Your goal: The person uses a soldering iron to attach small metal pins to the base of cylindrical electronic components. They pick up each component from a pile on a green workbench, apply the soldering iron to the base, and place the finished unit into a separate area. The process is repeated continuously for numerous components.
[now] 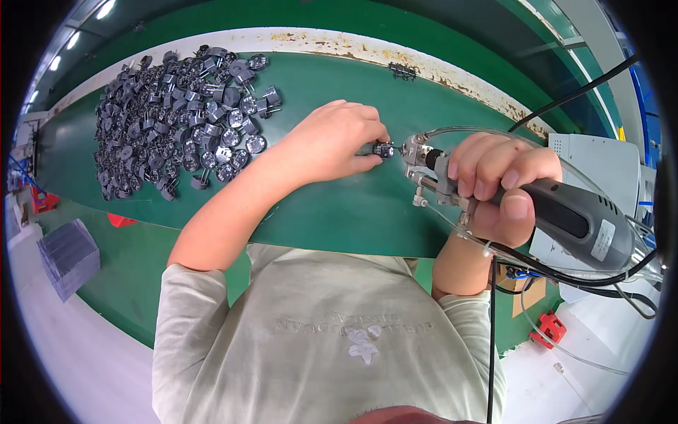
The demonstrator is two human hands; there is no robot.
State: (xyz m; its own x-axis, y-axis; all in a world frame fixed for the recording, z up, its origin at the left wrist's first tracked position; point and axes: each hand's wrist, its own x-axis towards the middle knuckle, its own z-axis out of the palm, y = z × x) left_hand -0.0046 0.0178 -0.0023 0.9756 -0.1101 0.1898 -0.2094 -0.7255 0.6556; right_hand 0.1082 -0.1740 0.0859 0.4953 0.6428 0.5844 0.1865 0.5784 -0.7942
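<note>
My left hand (pixel 344 139) pinches a small round black-and-silver component (pixel 383 150) over the green table. In my right hand (pixel 505 175) is a grey-and-black electric screwdriver (pixel 565 215), fingers wrapped round its body. The tool lies sideways, its metal head with clear air tubes (pixel 421 157) pointing left at the component. The tip is right by the component; whether the two touch I cannot tell. A large heap of similar round dark grey components (pixel 173 120) with short pins spreads over the table's left side.
The green table (pixel 318 222) has a worn white ledge (pixel 339 44) along its far side. A black cable and clear hoses (pixel 600 279) trail from the screwdriver at right. A light grey box-shaped unit (pixel 590 159) stands beyond it. Red plastic pieces (pixel 549 330) are below the table.
</note>
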